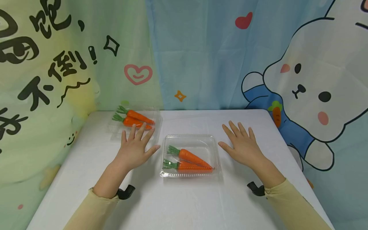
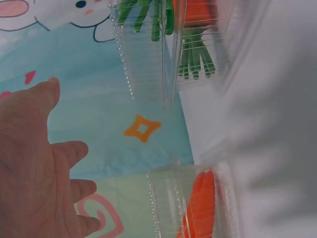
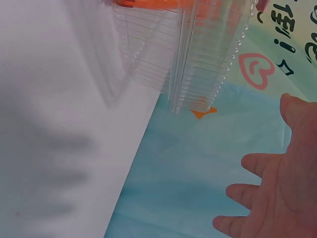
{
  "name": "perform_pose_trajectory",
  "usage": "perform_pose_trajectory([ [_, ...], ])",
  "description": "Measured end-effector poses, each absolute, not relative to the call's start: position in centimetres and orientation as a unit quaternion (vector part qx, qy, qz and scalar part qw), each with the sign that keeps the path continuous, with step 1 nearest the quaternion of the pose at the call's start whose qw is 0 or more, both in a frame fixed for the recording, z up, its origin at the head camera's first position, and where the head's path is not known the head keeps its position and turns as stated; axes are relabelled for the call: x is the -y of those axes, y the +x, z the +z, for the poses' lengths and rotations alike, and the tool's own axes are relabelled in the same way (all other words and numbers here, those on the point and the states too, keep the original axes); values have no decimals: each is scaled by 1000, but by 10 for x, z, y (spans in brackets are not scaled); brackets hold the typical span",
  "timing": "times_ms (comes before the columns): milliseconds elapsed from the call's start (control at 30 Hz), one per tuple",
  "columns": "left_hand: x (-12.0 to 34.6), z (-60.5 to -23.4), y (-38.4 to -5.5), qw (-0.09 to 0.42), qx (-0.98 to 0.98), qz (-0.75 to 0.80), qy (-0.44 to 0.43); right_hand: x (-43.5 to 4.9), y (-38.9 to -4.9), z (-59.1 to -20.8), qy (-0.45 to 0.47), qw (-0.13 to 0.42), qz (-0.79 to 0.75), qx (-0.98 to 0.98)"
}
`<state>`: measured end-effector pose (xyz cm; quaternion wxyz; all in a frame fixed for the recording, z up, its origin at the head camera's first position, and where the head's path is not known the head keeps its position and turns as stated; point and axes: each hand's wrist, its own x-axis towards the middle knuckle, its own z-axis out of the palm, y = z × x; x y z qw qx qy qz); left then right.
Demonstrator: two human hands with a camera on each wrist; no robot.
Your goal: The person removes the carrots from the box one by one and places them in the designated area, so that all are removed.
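Observation:
A clear plastic box [image 1: 191,140] with its lid down sits mid-table in the head view, two toy carrots [image 1: 195,158] with green tops inside. To its left my left hand [image 1: 135,150] is held with fingers spread, holding nothing. Its fingertips overlap a second clear box [image 1: 155,135] farther back, which contains two more carrots [image 1: 138,118]. My right hand [image 1: 244,145], also spread and holding nothing, is to the right of the middle box. The left wrist view shows the left hand [image 2: 34,163] apart from both boxes; the right wrist view shows the right hand [image 3: 282,173] apart from the middle box.
A white table [image 1: 184,204] carries both boxes. Behind it hangs a printed curtain [image 1: 195,57] with a rabbit, hearts and black lettering. Each wrist wears a black strap-like piece, the left one [image 1: 126,192] and the right one [image 1: 256,189].

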<state>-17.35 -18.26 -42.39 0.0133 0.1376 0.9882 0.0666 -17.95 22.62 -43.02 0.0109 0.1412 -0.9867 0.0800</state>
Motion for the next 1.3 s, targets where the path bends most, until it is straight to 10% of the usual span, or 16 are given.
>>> perform_pose_trajectory([
  [700, 168, -465, -167, 13, -914, 394, 97, -227, -177, -467, 115, -45, 378, 918],
  [1300, 169, -527, -161, 187, -721, 665, 54, -226, -170, -508, 84, -115, 558, 817],
])
